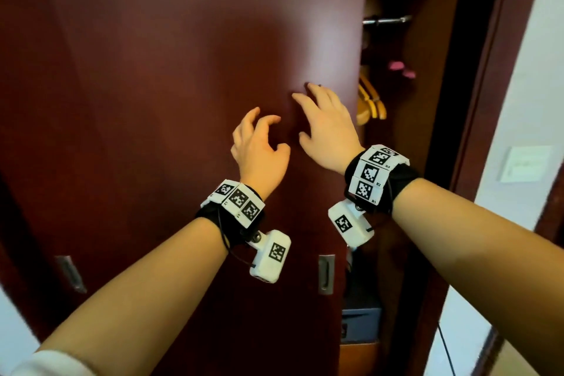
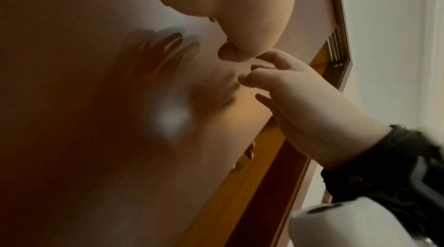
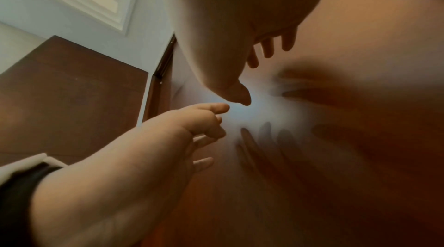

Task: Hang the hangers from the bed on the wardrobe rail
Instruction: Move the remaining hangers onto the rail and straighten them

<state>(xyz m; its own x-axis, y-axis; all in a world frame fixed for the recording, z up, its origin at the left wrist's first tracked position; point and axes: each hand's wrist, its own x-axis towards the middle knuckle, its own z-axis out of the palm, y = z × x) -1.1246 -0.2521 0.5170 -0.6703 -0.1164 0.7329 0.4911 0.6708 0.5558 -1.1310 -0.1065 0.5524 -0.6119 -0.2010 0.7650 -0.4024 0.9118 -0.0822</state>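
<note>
Your forearms reach in nearest the lens. Your right hand lies flat with straight fingers on the sliding wardrobe door; your left hand hangs beside it, fingers loosely bent, gripping nothing, probably to push the door aside. That door blocks most of the wardrobe. Past its right edge, the rail shows, with yellow hangers below it. The bed is out of sight.

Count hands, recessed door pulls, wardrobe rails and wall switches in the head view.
Hands: 2, left hand and right hand
Recessed door pulls: 2
Wardrobe rail: 1
Wall switch: 1
Total: 6
</note>
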